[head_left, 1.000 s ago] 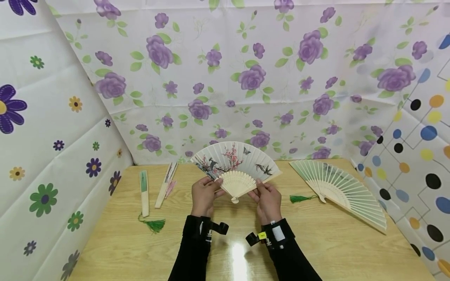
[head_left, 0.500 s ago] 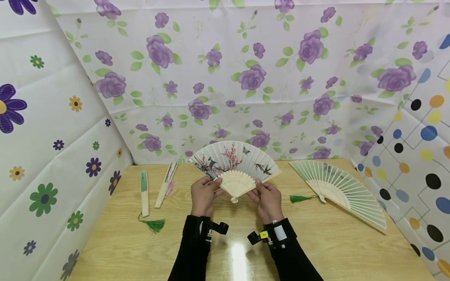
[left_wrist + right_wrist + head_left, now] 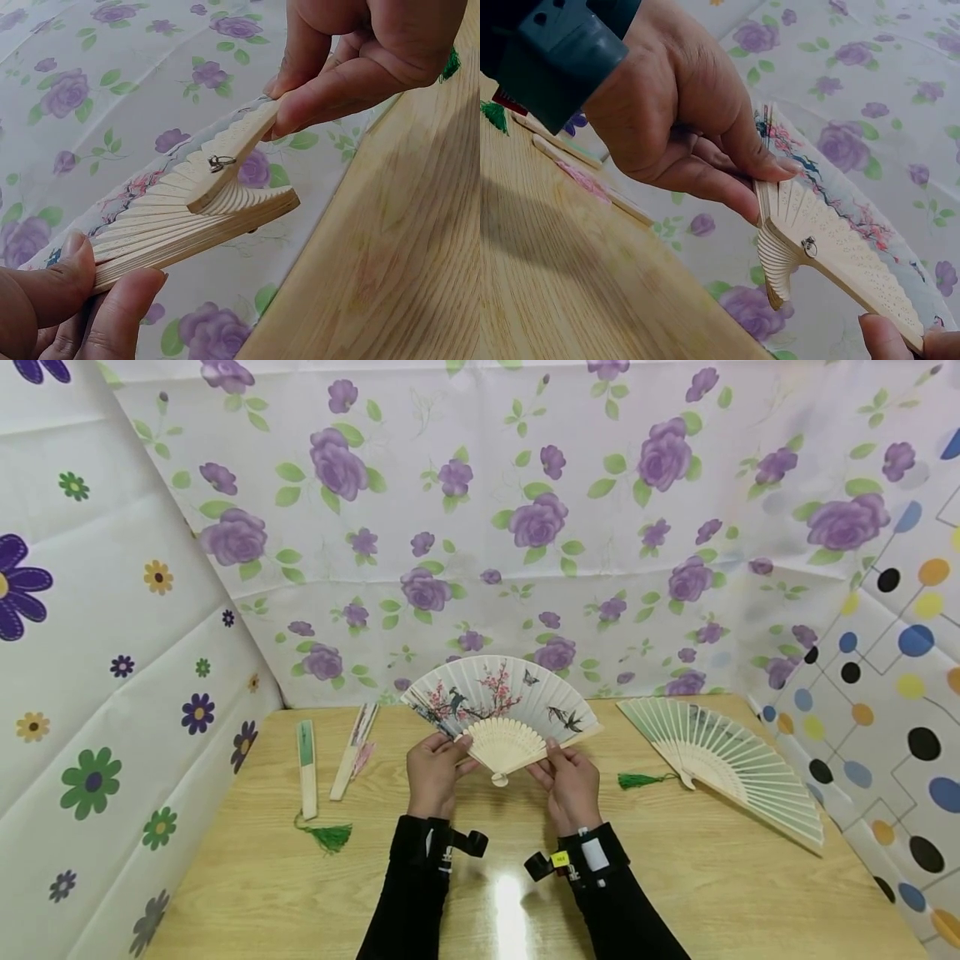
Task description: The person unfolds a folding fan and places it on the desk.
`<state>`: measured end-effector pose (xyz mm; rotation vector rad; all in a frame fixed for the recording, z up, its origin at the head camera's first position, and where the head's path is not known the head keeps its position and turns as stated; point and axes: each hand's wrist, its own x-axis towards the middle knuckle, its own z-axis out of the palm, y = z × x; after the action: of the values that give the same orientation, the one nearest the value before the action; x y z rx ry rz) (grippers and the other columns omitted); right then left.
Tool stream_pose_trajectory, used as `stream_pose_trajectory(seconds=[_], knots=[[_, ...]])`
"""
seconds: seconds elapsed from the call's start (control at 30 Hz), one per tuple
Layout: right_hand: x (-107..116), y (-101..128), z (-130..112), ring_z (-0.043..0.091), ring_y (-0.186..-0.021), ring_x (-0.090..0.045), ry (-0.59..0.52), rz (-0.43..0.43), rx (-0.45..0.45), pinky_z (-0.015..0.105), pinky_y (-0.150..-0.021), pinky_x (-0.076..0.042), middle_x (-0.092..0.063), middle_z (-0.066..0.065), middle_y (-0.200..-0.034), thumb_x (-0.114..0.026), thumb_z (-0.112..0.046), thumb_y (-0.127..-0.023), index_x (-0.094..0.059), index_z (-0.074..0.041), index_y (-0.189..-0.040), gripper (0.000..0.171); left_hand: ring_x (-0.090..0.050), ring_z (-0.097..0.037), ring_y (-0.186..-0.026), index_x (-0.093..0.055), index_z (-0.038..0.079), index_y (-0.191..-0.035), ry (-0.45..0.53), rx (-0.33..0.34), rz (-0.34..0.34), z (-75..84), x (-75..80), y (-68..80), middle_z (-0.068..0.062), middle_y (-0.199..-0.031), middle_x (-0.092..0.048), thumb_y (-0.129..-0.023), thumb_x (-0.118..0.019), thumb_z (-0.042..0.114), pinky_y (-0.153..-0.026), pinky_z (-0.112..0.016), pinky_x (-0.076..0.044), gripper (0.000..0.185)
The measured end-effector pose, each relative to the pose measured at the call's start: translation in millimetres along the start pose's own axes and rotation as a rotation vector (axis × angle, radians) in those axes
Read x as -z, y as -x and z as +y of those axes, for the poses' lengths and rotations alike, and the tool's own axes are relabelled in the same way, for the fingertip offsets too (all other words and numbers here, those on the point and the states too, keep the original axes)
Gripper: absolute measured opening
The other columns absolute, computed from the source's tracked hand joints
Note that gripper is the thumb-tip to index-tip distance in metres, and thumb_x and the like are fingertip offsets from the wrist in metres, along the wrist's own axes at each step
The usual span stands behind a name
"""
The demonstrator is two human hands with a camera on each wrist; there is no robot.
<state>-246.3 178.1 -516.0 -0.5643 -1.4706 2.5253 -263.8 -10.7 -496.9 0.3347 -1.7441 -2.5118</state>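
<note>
A paper folding fan (image 3: 498, 697), painted with pink blossoms and birds, is spread open and held just above the wooden table (image 3: 712, 877). My left hand (image 3: 459, 748) pinches its left outer ribs between thumb and fingers (image 3: 75, 262). My right hand (image 3: 551, 753) pinches the right guard stick (image 3: 240, 142) near the pivot ring. In the right wrist view the fan (image 3: 832, 232) shows edge-on, with the left hand (image 3: 765, 187) gripping the stacked ribs. Black sleeves with wrist cameras cover both forearms.
A second open fan (image 3: 731, 760) with a green tassel (image 3: 637, 781) lies at the right. Two closed fans (image 3: 306, 768) (image 3: 354, 752) lie at the left, one with a green tassel (image 3: 327, 837). Floral and dotted cloths wall the table on three sides.
The fan has spread a touch wider and sits slightly higher. Both hands keep their pinch on it.
</note>
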Motion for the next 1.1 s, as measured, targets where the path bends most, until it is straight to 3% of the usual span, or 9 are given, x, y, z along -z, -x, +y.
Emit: stream_pose_trajectory(seconds=[0.13, 0.27, 0.37, 0.53, 0.6, 0.7, 0.83, 1.1], knots=[[0.0, -0.3, 1.5, 0.008, -0.079, -0.075, 0.0, 0.023, 0.008, 0.023, -0.083, -0.074, -0.067, 0.003, -0.093, -0.06, -0.013, -0.12, -0.062, 0.003, -0.114, 0.018, -0.081, -0.014, -0.083, -0.072, -0.008, -0.106, 0.005, 0.001, 0.007, -0.3, -0.8, -0.6, -0.007, -0.092, -0.07, -0.106, -0.074, -0.009, -0.076, -0.031, -0.075, 0.003], [-0.7, -0.2, 2.7, 0.009, -0.081, -0.071, 0.002, 0.048, 0.017, 0.024, -0.085, -0.074, -0.063, 0.005, -0.101, -0.058, -0.013, -0.121, -0.062, 0.002, -0.113, 0.017, -0.081, -0.013, -0.085, -0.069, -0.004, -0.102, 0.019, 0.01, 0.014, -0.1, -1.3, -0.6, -0.007, -0.092, -0.069, -0.106, -0.074, -0.009, -0.076, -0.033, -0.075, 0.008], [-1.3, -0.1, 3.3, 0.01, -0.082, -0.069, 0.0, 0.06, 0.016, 0.025, -0.085, -0.074, -0.06, 0.006, -0.104, -0.058, -0.014, -0.121, -0.062, 0.002, -0.113, 0.018, -0.081, -0.013, -0.086, -0.073, -0.006, -0.109, 0.026, 0.009, 0.016, -0.3, -0.8, 0.1, -0.007, -0.094, -0.07, -0.107, -0.073, -0.009, -0.078, -0.032, -0.076, 0.004], [-2.0, 0.8, 3.7, 0.01, -0.085, -0.069, -0.005, 0.053, 0.01, 0.025, -0.087, -0.074, -0.059, 0.007, -0.109, -0.06, -0.015, -0.12, -0.061, 0.001, -0.114, 0.017, -0.081, -0.013, -0.086, -0.075, -0.011, -0.125, 0.013, -0.005, 0.017, -0.4, 0.7, 2.4, -0.008, -0.097, -0.072, -0.108, -0.072, -0.008, -0.082, -0.033, -0.076, 0.018], [-1.9, 1.3, 3.8, 0.01, -0.085, -0.069, -0.007, 0.051, 0.012, 0.025, -0.088, -0.074, -0.059, 0.007, -0.111, -0.059, -0.016, -0.121, -0.06, 0.001, -0.114, 0.018, -0.081, -0.014, -0.087, -0.074, -0.011, -0.123, 0.012, -0.01, 0.018, -0.4, 0.7, 3.1, -0.008, -0.096, -0.071, -0.108, -0.072, -0.008, -0.082, -0.033, -0.076, 0.016], [-1.6, 1.9, 4.7, 0.01, -0.085, -0.068, -0.012, 0.058, 0.014, 0.025, -0.088, -0.074, -0.059, 0.007, -0.112, -0.059, -0.016, -0.121, -0.06, 0.0, -0.112, 0.018, -0.081, -0.014, -0.091, -0.07, -0.004, -0.108, 0.017, -0.003, 0.019, -1.1, 0.1, 3.4, -0.006, -0.093, -0.066, -0.108, -0.073, -0.007, -0.083, -0.034, -0.076, 0.004], [-1.9, 2.3, 5.5, 0.01, -0.087, -0.07, -0.031, 0.073, 0.019, 0.025, -0.088, -0.074, -0.06, 0.007, -0.111, -0.059, -0.017, -0.121, -0.06, 0.001, -0.111, 0.02, -0.081, -0.014, -0.094, -0.063, 0.005, -0.095, 0.029, 0.008, 0.028, -1.8, -1.3, 2.7, -0.005, -0.09, -0.065, -0.107, -0.074, -0.006, -0.087, -0.037, -0.076, 0.02], [-3.0, 2.7, 6.2, 0.01, -0.092, -0.074, -0.052, 0.055, 0.024, 0.025, -0.092, -0.073, -0.063, 0.006, -0.111, -0.057, -0.017, -0.121, -0.062, 0.003, -0.12, 0.021, -0.08, -0.014, -0.093, -0.064, 0.003, -0.095, 0.028, -0.008, 0.043, 1.3, -2.2, 4.6, -0.006, -0.091, -0.068, -0.108, -0.074, -0.007, -0.086, -0.037, -0.076, 0.018]])
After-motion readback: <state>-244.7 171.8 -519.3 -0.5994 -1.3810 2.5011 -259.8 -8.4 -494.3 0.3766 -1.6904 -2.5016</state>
